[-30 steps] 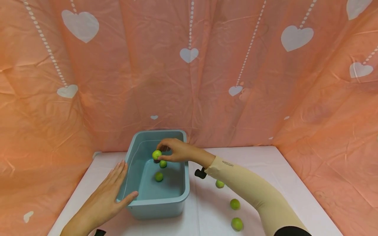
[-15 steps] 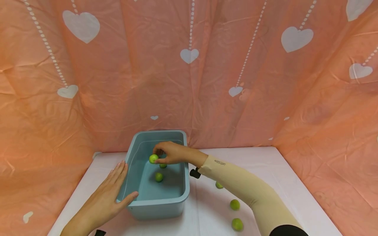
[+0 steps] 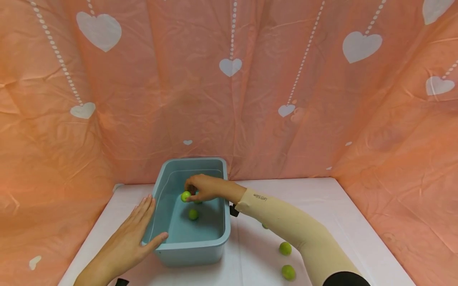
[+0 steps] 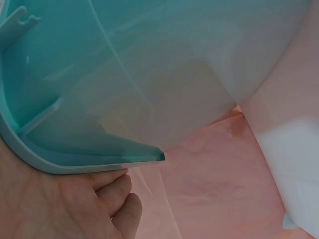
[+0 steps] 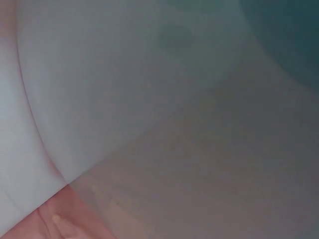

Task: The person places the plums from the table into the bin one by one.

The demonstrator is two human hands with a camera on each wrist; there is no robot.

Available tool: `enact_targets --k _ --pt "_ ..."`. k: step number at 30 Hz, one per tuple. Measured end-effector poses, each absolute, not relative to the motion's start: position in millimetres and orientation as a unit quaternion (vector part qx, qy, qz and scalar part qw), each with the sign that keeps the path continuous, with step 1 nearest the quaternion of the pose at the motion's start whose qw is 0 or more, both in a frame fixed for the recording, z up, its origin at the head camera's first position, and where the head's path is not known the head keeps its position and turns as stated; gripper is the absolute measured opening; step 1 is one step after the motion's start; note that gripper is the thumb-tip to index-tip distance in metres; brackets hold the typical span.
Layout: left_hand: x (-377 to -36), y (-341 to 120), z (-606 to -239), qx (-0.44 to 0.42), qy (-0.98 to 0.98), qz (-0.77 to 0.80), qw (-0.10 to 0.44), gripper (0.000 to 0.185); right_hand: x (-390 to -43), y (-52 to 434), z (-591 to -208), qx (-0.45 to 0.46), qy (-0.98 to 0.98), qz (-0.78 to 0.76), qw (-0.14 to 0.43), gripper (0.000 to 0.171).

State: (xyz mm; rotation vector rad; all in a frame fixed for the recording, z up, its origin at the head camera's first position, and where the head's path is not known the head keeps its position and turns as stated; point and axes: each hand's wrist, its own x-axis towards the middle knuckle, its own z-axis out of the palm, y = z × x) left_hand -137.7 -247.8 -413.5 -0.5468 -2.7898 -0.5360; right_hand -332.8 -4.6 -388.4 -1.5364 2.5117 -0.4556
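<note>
A blue-grey plastic tub [image 3: 193,243] stands on the white table. My left hand [image 3: 130,234] rests on the tub's left rim with fingers straight and thumb over the near corner; the left wrist view shows this hand [image 4: 99,204] against the outer edge. Inside the tub, my right hand [image 3: 205,187] pinches a round green lime [image 3: 185,196] between thumb and fingers, low over the tub floor. Another lime [image 3: 193,214] lies nearer on the tub floor, and one more [image 3: 198,202] is mostly hidden under the right hand. The right wrist view is dim and shows no hand.
Two limes lie right of the tub, one [image 3: 285,248] behind the other [image 3: 288,272]. A third lime [image 3: 264,226] is mostly covered by the sleeved right forearm [image 3: 286,218]. Orange cloth [image 3: 279,151] with white hearts hangs around the table.
My right hand has moved lower and slightly left inside the tub with the lime in its fingers. The left hand stays put on the rim.
</note>
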Motion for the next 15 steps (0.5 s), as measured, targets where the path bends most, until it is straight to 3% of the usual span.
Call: enact_targets --k 15 --pt "-137.6 -247.1 -413.8 -0.183 -0.958 -0.188 0.116 0.101 -333.4 -8.9 -394.0 -0.513 0.850 -0.082 0.089 0.021"
